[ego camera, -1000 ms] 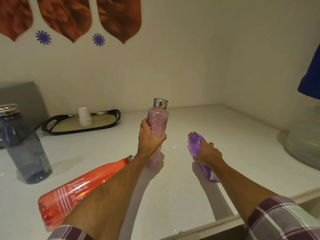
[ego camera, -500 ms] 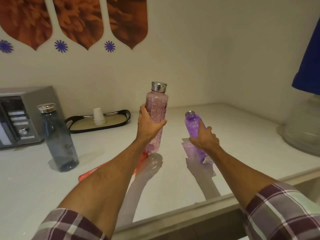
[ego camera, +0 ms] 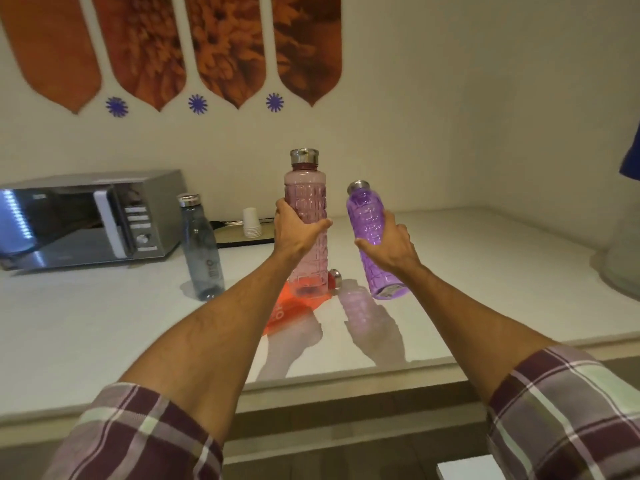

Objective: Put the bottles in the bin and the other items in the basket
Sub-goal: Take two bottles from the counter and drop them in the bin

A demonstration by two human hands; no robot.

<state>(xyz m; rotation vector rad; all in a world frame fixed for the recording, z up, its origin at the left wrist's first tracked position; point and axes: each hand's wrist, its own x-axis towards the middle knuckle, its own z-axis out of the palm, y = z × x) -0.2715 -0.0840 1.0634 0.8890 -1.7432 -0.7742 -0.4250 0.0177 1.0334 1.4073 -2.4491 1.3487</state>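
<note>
Neither bin nor basket is in sight, so nothing looks sorted yet — this seems the very start. The left hand (ego camera: 298, 226) is wrapped round a tall pink bottle (ego camera: 306, 223), the right hand (ego camera: 388, 242) clamped on a shorter purple bottle (ego camera: 372, 237); both appear lifted clear of the white bench (ego camera: 104, 323). They are translucent ribbed plastic with shiny metal caps. Left to collect: a red bottle (ego camera: 291, 306) lying flat beneath them, a smoky grey bottle (ego camera: 201, 247) standing upright, and a stack of paper cups (ego camera: 251, 221) on a dark tray — likely basket items.
</note>
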